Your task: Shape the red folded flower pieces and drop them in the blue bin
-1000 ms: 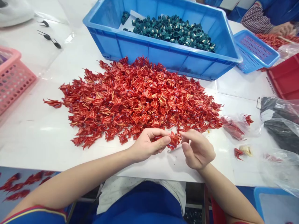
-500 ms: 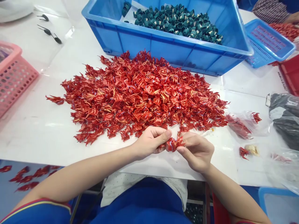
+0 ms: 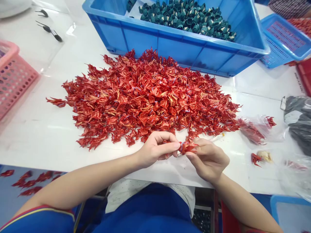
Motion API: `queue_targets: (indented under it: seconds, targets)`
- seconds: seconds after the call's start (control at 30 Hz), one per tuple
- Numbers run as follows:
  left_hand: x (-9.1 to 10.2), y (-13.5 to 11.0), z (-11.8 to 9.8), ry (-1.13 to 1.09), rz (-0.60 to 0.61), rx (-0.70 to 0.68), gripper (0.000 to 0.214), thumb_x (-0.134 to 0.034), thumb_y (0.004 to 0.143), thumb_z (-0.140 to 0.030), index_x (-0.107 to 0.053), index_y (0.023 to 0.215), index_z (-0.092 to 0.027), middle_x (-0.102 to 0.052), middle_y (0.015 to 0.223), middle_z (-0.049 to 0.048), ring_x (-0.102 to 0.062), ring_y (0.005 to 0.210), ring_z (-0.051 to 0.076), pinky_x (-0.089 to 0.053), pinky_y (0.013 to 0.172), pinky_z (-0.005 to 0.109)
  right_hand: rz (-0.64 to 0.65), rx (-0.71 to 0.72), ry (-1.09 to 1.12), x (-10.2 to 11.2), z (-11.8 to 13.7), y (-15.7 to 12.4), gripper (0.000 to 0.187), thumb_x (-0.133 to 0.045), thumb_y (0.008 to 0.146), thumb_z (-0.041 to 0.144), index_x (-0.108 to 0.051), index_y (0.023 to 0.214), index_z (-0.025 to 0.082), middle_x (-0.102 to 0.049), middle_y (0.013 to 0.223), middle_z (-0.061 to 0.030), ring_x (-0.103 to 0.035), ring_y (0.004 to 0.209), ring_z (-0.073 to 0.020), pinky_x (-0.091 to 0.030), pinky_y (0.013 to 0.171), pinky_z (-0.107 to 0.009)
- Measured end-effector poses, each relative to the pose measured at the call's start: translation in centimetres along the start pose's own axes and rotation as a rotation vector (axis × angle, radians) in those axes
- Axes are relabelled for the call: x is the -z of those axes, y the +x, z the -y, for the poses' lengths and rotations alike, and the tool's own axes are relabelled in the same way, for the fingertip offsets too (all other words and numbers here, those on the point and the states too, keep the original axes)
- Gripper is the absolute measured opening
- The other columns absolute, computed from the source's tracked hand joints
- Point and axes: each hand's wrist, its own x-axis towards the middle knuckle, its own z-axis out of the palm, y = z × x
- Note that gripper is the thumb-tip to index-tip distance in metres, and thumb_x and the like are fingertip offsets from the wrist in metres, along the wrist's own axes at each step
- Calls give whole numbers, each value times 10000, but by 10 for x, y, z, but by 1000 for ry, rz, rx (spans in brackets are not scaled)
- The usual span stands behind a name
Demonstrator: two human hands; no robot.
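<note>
Between my two hands is a small red petal-like piece [image 3: 187, 147] with pointed tips and a bluish-white band. My left hand [image 3: 159, 149] pinches its left end between thumb and fingers. On its right end, the thumb and fingers of my right hand [image 3: 207, 158] are closed. Just beyond my hands spreads a large heap of similar red pieces [image 3: 150, 97], many with the same pale band and some yellow streaks. My fingers hide part of the held piece.
Behind the heap stands a blue crate [image 3: 184, 48] holding dark green curled pieces [image 3: 189, 19]. A pink basket [image 3: 17, 77] is at left, a blue basket [image 3: 284, 38] at far right. Plastic bags with red pieces [image 3: 255, 129] and a black bag [image 3: 297, 116] lie right.
Both hands have shifted slightly right with the red piece. My left thumb has moved onto the banded end, and my right hand has turned a little outward.
</note>
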Motion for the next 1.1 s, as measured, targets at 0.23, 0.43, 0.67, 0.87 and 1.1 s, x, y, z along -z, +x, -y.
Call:
queue_targets:
  seconds: [0.23,0.43,0.67,0.87,1.1]
  targets:
    - [0,-1,0,117,-3,-101,402,-720,736,-497,-570,601,-149,-551,512,-19,-354,393,46,-292,391,202,-2,17,-19,1,-2,0,119,-681,845,138,-600,842,224,-677,669,-7,-633,557,-133,-529,504,-247]
    - [3,-2,7,601,-149,-710,158,-699,795,-206,-623,669,-149,-642,617,17,-550,549,98,-452,534,208,-40,-31,-2,-3,-2,-1,254,-690,777,42,-654,946,228,-746,864,-54,-723,767,-180,-614,646,-296]
    - [5,4,14,868,-226,-1084,153,-651,849,-147,-586,714,-175,-600,584,-6,-529,506,96,-432,496,194,-76,-94,31,-4,-4,-11,375,-685,750,-39,-687,1001,239,-786,946,-47,-767,818,-217,-656,728,-303]
    - [6,5,18,933,-223,-1198,112,-638,847,-105,-586,789,-185,-651,649,16,-606,579,121,-481,541,208,-38,-52,54,1,-4,-12,416,-666,745,-62,-686,1035,236,-777,1007,-52,-765,839,-219,-660,735,-278]
    - [13,1,13,1173,-185,-1365,102,-579,869,-81,-634,887,-165,-690,681,49,-584,553,124,-471,525,228,-13,59,111,-4,-1,-7,386,-663,775,10,-556,1077,226,-751,1098,-99,-754,902,-243,-669,731,-309]
